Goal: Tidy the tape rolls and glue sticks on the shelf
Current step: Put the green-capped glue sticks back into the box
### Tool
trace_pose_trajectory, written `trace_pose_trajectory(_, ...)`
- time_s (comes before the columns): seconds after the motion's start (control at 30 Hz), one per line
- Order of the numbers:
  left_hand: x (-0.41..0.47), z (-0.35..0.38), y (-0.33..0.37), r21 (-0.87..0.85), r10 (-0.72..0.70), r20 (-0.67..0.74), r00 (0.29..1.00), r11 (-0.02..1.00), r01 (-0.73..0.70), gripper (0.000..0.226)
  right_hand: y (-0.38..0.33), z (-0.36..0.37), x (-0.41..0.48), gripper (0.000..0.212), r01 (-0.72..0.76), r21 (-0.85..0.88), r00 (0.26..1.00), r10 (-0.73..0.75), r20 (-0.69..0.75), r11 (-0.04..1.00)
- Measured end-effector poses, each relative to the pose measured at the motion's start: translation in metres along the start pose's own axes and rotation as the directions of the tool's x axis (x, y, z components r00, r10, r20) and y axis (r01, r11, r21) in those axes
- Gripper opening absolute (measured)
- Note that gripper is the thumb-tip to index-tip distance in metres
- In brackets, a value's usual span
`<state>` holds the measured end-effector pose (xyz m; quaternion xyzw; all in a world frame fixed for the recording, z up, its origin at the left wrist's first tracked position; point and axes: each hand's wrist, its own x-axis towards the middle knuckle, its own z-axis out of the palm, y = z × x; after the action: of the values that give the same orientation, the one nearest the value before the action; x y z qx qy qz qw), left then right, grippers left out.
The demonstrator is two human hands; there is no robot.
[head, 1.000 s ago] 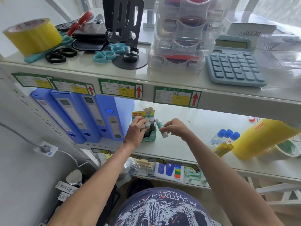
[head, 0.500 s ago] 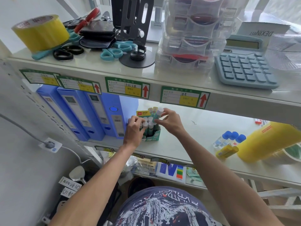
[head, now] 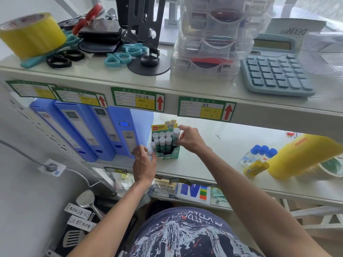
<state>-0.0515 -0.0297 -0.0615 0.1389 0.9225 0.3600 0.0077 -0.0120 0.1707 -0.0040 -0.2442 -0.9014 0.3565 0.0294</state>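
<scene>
A green display box (head: pixel 168 155) with several white-capped glue sticks stands on the middle shelf beside the blue binders. My right hand (head: pixel 189 140) pinches one glue stick (head: pixel 176 134) standing upright in the box's right rear corner. My left hand (head: pixel 143 164) rests at the box's front left corner, fingers against it. Yellow tape rolls (head: pixel 302 156) lie stacked on their side at the shelf's right, next to a green-cored roll (head: pixel 333 166). Another yellow tape roll (head: pixel 31 35) sits on the top shelf at the left. Blue-capped glue bottles (head: pixel 259 153) and yellow glue sticks (head: pixel 257 166) lie near the stack.
Blue binders (head: pixel 89 130) stand left of the box. The top shelf (head: pixel 185 84) carries scissors (head: pixel 120 54), a black stand (head: pixel 146 34), clear stacked cases (head: pixel 207 43) and a blue calculator (head: pixel 274 69). A lower shelf holds packets and a colourful box (head: pixel 194 191).
My right hand brought a loose glue stick from in front of the box, turned it upright and lowered it into the box's right rear corner. My left hand slid from the sticks' tops to the box's front left corner.
</scene>
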Motion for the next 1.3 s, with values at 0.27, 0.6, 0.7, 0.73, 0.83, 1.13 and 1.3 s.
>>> trace_pose_trajectory(0.27, 0.007, 0.004, -0.002, -0.114, 0.029, 0.057, 0.998, 0.993, -0.022, 0.023, -0.003, 0.016, -0.001, 0.046, 0.019, -0.097, 0.997, -0.026, -0.067, 0.995)
trace_pose_trajectory(0.6, 0.013, 0.003, 0.0, -0.112, 0.143, 0.01, 0.99, 0.984, -0.141, 0.025, 0.012, 0.02, -0.008, 0.029, 0.067, -0.052, 0.992, -0.072, -0.108, 0.996)
trace_pose_trajectory(0.7, 0.011, 0.004, 0.002, -0.079, 0.134, -0.006, 0.991, 0.988, -0.134, 0.018, 0.009, 0.019, -0.005, 0.029, 0.063, -0.048, 0.994, -0.067, -0.081, 0.997)
trace_pose_trajectory(0.73, 0.011, 0.006, 0.002, -0.072, 0.123, -0.003, 0.992, 0.99, -0.123, 0.019, 0.008, 0.018, -0.005, 0.029, 0.066, -0.049, 0.995, -0.069, -0.071, 0.997)
trace_pose_trajectory(0.83, 0.014, 0.009, 0.007, -0.067, 0.104, -0.004, 0.995, 0.992, -0.104, 0.02, 0.008, 0.016, -0.002, 0.027, 0.074, -0.055, 0.996, -0.077, -0.049, 0.996)
trace_pose_trajectory(1.13, 0.013, 0.011, 0.023, 0.059, 0.145, 0.014, 0.989, 0.988, -0.145, 0.023, 0.015, 0.017, 0.001, 0.029, 0.058, -0.031, 0.997, -0.06, -0.053, 0.998)
trace_pose_trajectory(1.3, 0.014, 0.007, 0.027, 0.111, 0.044, 0.054, 0.998, 0.993, -0.05, 0.029, 0.015, 0.018, 0.0, 0.03, 0.039, -0.015, 0.999, -0.04, -0.035, 0.999)
